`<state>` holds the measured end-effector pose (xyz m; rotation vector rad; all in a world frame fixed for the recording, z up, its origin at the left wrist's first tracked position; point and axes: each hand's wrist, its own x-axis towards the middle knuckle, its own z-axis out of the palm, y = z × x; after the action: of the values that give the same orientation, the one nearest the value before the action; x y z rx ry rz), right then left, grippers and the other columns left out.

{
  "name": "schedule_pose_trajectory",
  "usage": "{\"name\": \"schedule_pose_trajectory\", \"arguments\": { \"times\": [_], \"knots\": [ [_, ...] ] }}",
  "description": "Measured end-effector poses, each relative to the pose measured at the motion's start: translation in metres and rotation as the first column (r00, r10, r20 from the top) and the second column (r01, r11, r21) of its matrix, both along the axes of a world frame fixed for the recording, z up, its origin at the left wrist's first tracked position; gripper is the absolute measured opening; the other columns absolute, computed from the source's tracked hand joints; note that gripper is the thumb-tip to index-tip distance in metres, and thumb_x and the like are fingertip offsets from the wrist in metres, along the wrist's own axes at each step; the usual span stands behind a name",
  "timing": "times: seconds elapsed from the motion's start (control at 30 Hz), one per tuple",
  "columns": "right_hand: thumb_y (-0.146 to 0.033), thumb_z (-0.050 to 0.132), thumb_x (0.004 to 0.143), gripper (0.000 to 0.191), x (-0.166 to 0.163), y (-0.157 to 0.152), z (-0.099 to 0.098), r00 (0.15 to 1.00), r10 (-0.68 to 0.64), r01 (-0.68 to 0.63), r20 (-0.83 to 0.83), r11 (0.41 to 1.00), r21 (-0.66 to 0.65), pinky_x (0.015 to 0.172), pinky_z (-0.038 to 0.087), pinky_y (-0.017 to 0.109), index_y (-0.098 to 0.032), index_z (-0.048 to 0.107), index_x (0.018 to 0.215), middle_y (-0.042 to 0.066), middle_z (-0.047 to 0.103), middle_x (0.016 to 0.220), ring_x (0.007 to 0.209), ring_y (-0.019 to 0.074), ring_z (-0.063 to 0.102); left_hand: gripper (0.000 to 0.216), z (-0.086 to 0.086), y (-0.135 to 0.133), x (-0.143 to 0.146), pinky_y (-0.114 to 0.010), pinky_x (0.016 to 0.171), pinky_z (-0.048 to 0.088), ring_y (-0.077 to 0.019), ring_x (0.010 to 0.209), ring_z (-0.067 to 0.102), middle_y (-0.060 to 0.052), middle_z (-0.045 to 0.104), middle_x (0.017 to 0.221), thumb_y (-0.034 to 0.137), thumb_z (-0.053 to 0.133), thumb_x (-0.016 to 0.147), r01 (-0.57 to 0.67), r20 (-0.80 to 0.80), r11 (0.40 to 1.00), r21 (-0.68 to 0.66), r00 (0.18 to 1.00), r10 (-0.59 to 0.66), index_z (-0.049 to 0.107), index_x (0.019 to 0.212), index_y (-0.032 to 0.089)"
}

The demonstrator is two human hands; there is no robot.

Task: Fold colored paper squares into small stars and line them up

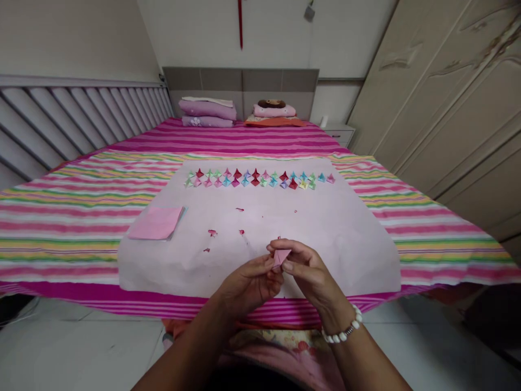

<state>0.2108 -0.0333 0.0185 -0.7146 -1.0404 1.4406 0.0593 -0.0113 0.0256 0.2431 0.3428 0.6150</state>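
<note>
A small folded piece of pink paper [280, 258] is held between both hands above the near edge of the white sheet [342, 250]. My left hand [252, 282] pinches its left side with thumb and fingers. On the other side, my right hand [307, 271] grips it, thumb below and fingers curled over the top; a white bead bracelet circles that wrist. Two rows of small folded paper pieces [255, 178] in red, pink, green, blue and yellow stand along the sheet's far side. To the left lies a stack of square paper [157, 222], pink on top.
Several red marks or scraps [212, 233] dot the middle of the sheet. Beneath it is a striped bedspread [73, 228]. Folded bedding [207, 111] sits by the headboard [220, 79]; a railing [93, 108] runs along the left, a wardrobe [439, 98] on the right.
</note>
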Motion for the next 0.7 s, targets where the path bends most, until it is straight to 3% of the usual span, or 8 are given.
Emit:
{"name": "schedule_pose_trajectory", "arguments": {
  "times": [0.13,0.23,0.3,0.37,0.47,0.57,0.7],
  "knots": [
    [-0.019,0.075,0.071,0.009,0.000,0.003,0.001,1.000,-0.001,0.001,-0.018,1.000,0.008,0.065,0.047,0.025,-0.022,0.073,0.079,0.000,0.067,0.075,0.066,0.0125,0.060,0.017,-0.004,-0.003,0.003,-0.012,0.058,0.044,-0.0035,0.060,0.056,-0.001,0.060,0.069,0.010,0.076,0.069,0.021,-0.049,1.000,0.009,0.999,-0.020,0.067,0.083,0.008],
    [-0.020,0.077,0.070,0.006,0.002,0.005,0.004,0.999,-0.050,0.050,0.002,0.998,-0.024,0.057,0.045,0.024,-0.020,0.071,0.072,-0.001,0.067,0.066,0.055,0.0105,0.057,0.016,-0.004,0.002,0.002,-0.016,0.059,0.044,-0.0065,0.064,0.057,-0.002,0.062,0.073,0.022,0.074,0.073,0.038,-0.245,0.975,0.218,0.969,0.017,0.067,0.081,0.010],
    [-0.020,0.080,0.065,0.010,0.003,0.007,0.005,0.992,-0.120,0.122,0.040,0.991,-0.051,0.061,0.046,0.024,-0.019,0.072,0.070,-0.001,0.068,0.063,0.058,0.0113,0.059,0.017,-0.003,0.007,-0.002,-0.018,0.063,0.045,-0.0088,0.070,0.058,-0.003,0.064,0.078,0.025,0.073,0.074,-0.020,-0.404,0.908,0.419,0.891,0.206,0.068,0.083,0.012],
    [-0.021,0.083,0.061,0.014,0.003,0.008,0.005,0.982,-0.173,0.179,0.073,0.981,-0.078,0.065,0.047,0.025,-0.018,0.073,0.070,0.000,0.070,0.064,0.062,0.0123,0.061,0.019,0.001,0.011,-0.006,-0.020,0.069,0.045,-0.0104,0.076,0.059,-0.002,0.066,0.080,0.026,0.072,0.075,-0.071,-0.454,0.796,0.601,0.789,0.413,0.068,0.089,0.016],
    [-0.024,0.085,0.059,0.017,0.000,0.010,0.006,0.981,-0.173,0.183,0.093,0.977,-0.111,0.065,0.048,0.027,-0.018,0.073,0.069,0.001,0.071,0.064,0.062,0.0135,0.062,0.018,0.010,0.014,-0.010,-0.024,0.070,0.047,-0.0113,0.071,0.059,0.000,0.065,0.071,0.028,0.071,0.076,-0.017,-0.430,0.673,0.739,0.757,0.492,0.068,0.089,0.017],
    [-0.024,0.085,0.058,0.018,-0.003,0.010,0.008,0.975,-0.196,0.206,0.101,0.973,-0.099,0.065,0.050,0.028,-0.018,0.073,0.069,0.001,0.072,0.063,0.062,0.0144,0.064,0.013,0.021,0.013,-0.008,-0.024,0.065,0.047,-0.0108,0.064,0.058,0.001,0.064,0.063,0.026,0.073,0.072,0.011,-0.432,0.628,0.778,0.735,0.522,0.068,0.077,0.016],
    [-0.023,0.083,0.060,0.020,-0.003,0.008,0.011,0.966,-0.235,0.243,0.113,0.968,-0.064,0.059,0.049,0.026,-0.019,0.074,0.078,0.000,0.071,0.062,0.056,0.0132,0.062,0.011,0.027,0.013,-0.004,-0.023,0.062,0.047,-0.0100,0.059,0.057,0.002,0.063,0.060,0.024,0.073,0.071,-0.048,-0.422,0.619,0.784,0.690,0.588,0.067,0.073,0.016]
  ]
}}
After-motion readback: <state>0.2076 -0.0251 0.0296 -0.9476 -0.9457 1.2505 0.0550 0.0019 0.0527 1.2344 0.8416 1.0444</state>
